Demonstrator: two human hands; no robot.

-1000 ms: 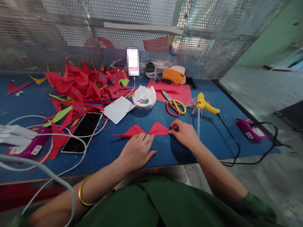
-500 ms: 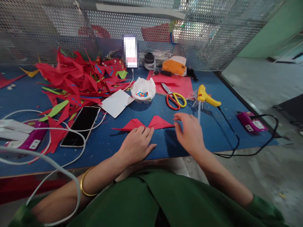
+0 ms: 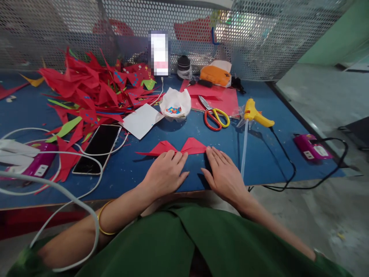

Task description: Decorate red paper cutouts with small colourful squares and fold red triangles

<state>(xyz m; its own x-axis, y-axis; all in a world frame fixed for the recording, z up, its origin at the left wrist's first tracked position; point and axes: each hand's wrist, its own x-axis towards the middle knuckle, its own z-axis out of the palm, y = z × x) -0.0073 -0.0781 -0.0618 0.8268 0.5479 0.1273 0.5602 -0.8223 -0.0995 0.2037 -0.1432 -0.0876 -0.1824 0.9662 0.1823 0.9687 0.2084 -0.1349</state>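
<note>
A folded red paper piece (image 3: 193, 146) with two raised peaks lies near the front edge of the blue table. My left hand (image 3: 165, 172) rests on its lower middle edge, fingertips pressing the paper down, thumb apart. At its right end my right hand (image 3: 223, 171) lies fairly flat, fingertips on the paper's tip and thumb spread. Behind the paper are a white lined bowl (image 3: 175, 104) of small colourful pieces and a white paper sheet (image 3: 141, 121). Scissors (image 3: 215, 115) with red and yellow handles lie behind my right hand.
To the right are a yellow glue gun (image 3: 255, 114) and a purple power socket (image 3: 313, 147). A pile of red paper shapes (image 3: 92, 84), a phone (image 3: 99, 148) and white cables (image 3: 86, 156) lie left. A mesh screen (image 3: 253, 38) stands behind.
My right hand has moved left and lowered from above the table onto the red paper's right end. My left hand stays on the paper. The view has shifted slightly.
</note>
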